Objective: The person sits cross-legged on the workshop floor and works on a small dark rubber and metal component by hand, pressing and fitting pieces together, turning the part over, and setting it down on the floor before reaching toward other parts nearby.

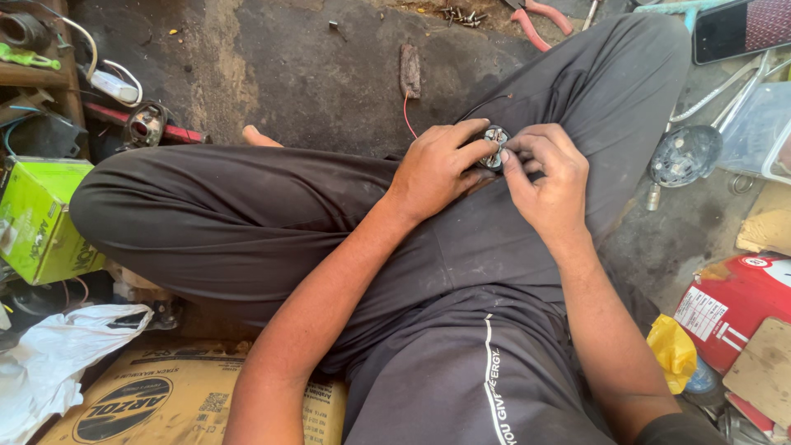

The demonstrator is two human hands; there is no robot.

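Note:
I sit cross-legged in dark trousers on a dirty floor. My left hand (435, 167) and my right hand (545, 175) meet over my right knee, both gripping a small round metal part (494, 142) with a shiny centre. The left fingers wrap it from the left and below. My right fingertips pinch at its right edge. A red wire (406, 115) and a black wire (482, 104) run from the part toward the floor. Most of the part is hidden by my fingers.
Red-handled pliers (540, 18) and loose screws (461, 15) lie at the top. A phone (741, 29) and a round grey perforated part (684, 155) sit at right. A green box (41, 214), white bag (58, 350) and brown cardboard box (156, 395) crowd the left; a red carton (725, 309) is lower right.

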